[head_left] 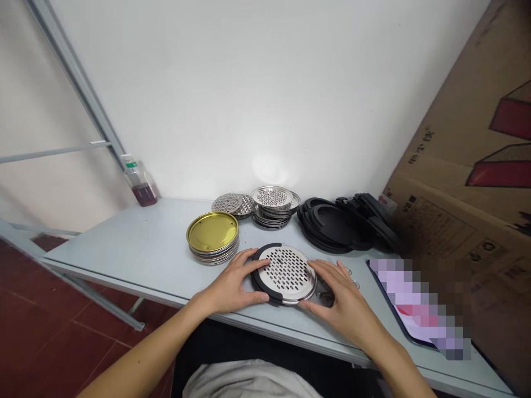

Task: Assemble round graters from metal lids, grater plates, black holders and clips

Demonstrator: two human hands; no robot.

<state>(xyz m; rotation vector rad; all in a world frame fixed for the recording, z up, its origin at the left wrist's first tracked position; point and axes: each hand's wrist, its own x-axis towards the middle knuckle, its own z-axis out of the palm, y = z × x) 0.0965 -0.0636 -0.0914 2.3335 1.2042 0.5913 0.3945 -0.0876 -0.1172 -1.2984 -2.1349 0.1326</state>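
Strainer (286, 273) held — left hand (232, 282), right hand (344, 298)

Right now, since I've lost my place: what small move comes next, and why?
Probably ease the black rim round the bare right edge of the perforated steel disc with your right hand: the rim seems to cover only the left side, and your left hand holds it.

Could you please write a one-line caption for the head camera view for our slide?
The left hand and right hand hold a black-edged perforated steel disc on a pale table.
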